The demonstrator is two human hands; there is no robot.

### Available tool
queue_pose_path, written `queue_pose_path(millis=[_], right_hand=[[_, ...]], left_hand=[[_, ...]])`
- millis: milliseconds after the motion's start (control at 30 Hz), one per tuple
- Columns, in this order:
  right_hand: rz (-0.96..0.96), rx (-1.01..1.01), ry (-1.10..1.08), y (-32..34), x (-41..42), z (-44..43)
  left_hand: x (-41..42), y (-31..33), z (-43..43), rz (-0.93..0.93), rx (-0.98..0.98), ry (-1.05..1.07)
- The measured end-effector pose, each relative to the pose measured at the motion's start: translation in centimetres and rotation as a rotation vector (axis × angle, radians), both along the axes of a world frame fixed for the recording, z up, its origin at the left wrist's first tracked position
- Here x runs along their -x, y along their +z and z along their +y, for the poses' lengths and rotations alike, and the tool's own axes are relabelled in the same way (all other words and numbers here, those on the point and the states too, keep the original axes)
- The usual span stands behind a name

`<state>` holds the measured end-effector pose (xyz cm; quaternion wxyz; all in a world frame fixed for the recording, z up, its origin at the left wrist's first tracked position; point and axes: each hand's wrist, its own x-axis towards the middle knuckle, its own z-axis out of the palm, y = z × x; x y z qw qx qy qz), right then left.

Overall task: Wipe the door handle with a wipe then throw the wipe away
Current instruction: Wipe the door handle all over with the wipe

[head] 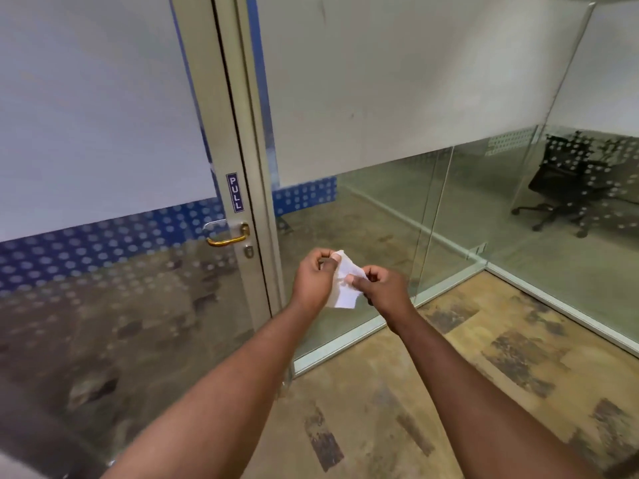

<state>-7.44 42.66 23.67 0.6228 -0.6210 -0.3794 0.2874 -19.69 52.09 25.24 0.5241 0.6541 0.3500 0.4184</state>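
Both the left hand (pixel 316 276) and right hand (pixel 382 286) pinch the white wipe (pixel 345 288), with the brass door handle (pixel 228 236) lying level up-left, nearer the left hand.

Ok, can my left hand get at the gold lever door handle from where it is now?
Probably yes. The left hand sits right of and below the gold lever door handle with nothing between them, but both hands have a grip on the white wipe, so the right hand should let go first.

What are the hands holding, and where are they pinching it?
A white wipe. The left hand pinches its top corner; the right hand pinches its right edge, thumb on the front.
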Motion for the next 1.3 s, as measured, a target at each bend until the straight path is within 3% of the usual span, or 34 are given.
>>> queue_pose_path(millis=[267,500,700,867,1033,1167,1300], right_hand=[[0.391,-0.159,0.049,1.4,6.4,11.4],[0.454,-0.14,0.105,1.0,9.3,19.0],[0.604,-0.077,0.348,0.5,7.5,24.7],[0.523,-0.056,0.635,1.2,4.0,30.8],[0.286,0.158,0.898,1.4,2.0,35.0],[0.14,0.227,0.914,0.8,2.5,37.0],[0.278,0.156,0.844,-0.6,3.0,39.1]], left_hand=[[7.6,-0.6,8.4,0.029,-0.016,0.094],[9.8,-0.4,13.8,-0.135,0.136,0.23],[9.2,-0.3,18.6,-0.199,0.219,0.32],[8.4,0.9,23.7,-0.173,0.129,0.465],[8.3,1.5,27.3,-0.067,0.022,0.541],[9.0,0.2,29.4,0.089,-0.066,0.551],[10.1,-0.5,31.4,0.148,-0.076,0.614]])
